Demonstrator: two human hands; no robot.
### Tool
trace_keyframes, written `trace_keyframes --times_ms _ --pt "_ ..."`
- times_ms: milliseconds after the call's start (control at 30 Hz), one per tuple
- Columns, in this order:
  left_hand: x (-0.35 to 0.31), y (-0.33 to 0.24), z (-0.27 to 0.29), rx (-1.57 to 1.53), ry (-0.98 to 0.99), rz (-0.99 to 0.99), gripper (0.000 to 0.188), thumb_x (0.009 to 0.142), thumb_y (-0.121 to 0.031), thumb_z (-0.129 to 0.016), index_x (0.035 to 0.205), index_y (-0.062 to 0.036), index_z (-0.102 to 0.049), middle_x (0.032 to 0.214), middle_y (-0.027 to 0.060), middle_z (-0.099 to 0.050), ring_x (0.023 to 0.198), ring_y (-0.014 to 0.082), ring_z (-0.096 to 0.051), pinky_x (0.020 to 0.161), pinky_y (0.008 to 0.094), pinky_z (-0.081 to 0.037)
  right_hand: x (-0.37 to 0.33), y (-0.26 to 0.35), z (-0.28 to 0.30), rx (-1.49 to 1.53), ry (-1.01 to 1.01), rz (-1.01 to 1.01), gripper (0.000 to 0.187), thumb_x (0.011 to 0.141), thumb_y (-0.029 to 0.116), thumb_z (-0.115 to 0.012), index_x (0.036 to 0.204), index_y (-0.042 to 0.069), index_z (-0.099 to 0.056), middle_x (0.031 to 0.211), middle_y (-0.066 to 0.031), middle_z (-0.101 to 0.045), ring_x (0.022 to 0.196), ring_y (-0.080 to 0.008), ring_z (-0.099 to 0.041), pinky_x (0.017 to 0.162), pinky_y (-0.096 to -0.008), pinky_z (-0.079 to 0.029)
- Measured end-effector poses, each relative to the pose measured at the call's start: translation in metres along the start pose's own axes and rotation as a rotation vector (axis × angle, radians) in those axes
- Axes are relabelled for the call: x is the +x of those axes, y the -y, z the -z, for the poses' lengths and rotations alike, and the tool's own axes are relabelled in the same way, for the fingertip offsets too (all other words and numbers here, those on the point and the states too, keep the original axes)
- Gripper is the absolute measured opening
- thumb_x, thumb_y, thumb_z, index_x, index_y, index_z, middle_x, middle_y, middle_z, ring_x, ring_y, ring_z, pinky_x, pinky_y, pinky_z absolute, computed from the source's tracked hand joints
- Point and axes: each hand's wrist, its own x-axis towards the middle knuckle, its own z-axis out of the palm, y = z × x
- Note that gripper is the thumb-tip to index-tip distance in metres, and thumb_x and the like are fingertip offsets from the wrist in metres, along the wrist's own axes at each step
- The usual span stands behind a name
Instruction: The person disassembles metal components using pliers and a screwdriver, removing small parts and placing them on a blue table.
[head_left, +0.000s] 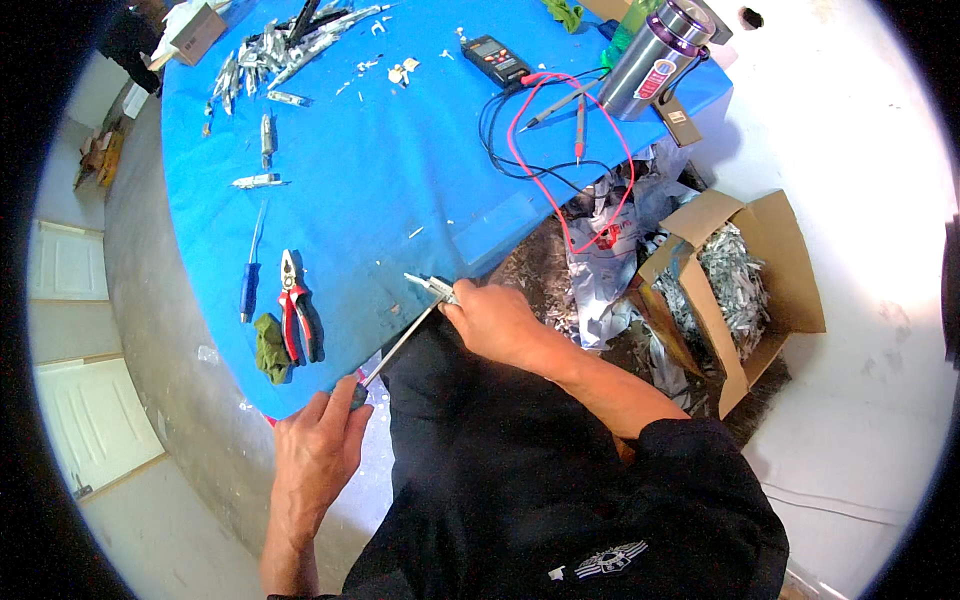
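My left hand (318, 440) is closed around the dark handle of a screwdriver (402, 343), its long metal shaft slanting up to the right. The shaft's tip meets a small silvery white metal part (430, 287), which my right hand (498, 322) pinches at the table's near edge. The right fingers cover part of that piece. To the left on the blue-covered table (350, 230) lie pliers (293, 305) with red and black handles, a second screwdriver (249, 285) with a blue handle, and a crumpled green cloth (270, 350).
A pile of similar metal parts (265, 65) lies far left, with several singles (266, 140) nearer. A multimeter (495, 62) with red and black leads and a steel flask (655, 65) stand at the back right. Beside the table, a cardboard box (735, 370) holds silvery scraps (735, 285).
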Motion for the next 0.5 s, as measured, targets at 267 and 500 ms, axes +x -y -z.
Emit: trace_keyframes --times_ms 267,500 --pt "-0.002 -0.005 -0.004 0.077 0.058 0.046 0.030 0.092 -0.015 -0.076 0.118 -0.0040 -0.068 0.078 0.0138 -0.066 0.066 0.0371 -0.066 0.057 0.0483 -0.050 -0.004 0.000 -0.010 0.098 -0.056 -0.028 0.032 0.101 0.030 -0.062 0.095 -0.002 -0.059 0.075 -0.0282 -0.067 0.073 -0.0503 -0.067 0.067 -0.0610 -0.050" --pt "-0.001 0.014 -0.015 -0.300 0.067 0.236 0.030 0.088 -0.013 -0.079 0.115 -0.0038 -0.071 0.084 0.0181 -0.071 0.074 0.0375 -0.071 0.065 0.0450 -0.054 -0.003 0.007 -0.009 0.078 -0.032 -0.093 0.036 0.103 0.033 -0.060 0.095 -0.002 -0.060 0.076 -0.0282 -0.070 0.073 -0.0490 -0.070 0.068 -0.0603 -0.055"
